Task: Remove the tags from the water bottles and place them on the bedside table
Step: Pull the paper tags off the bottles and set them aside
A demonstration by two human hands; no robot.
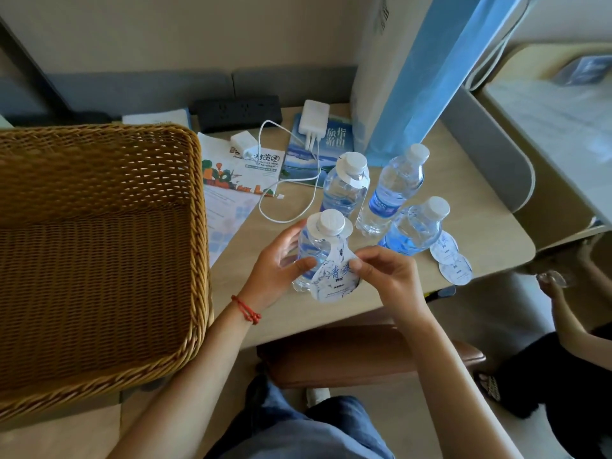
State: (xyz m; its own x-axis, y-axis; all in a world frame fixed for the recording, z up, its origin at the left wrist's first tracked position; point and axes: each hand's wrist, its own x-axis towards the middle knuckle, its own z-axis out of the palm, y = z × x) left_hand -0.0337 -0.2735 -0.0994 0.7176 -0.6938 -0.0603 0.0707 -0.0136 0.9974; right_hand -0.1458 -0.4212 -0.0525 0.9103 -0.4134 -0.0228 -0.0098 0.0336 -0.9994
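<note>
Four clear water bottles with white caps stand on the beige bedside table (pixel 390 303). My left hand (pixel 278 263) grips the nearest bottle (pixel 313 243) around its body. A white and blue paper tag (pixel 334 276) hangs from its neck, and my right hand (pixel 381 270) pinches the tag's right edge. Behind it, a second bottle (pixel 344 187) also wears a tag collar around its neck. The two bottles on the right, one tall (pixel 394 190) and one nearer (pixel 414 226), show bare necks. Two loose tags (pixel 452 260) lie flat on the table by the right front corner.
A large wicker basket (pixel 99 260) fills the left. Brochures (pixel 238 170), a white power bank (pixel 314 119) with cables and a black power strip (pixel 236 112) lie at the back. A blue paper bag (pixel 427 71) stands behind the bottles. Another person's arm (pixel 563 313) is at the right.
</note>
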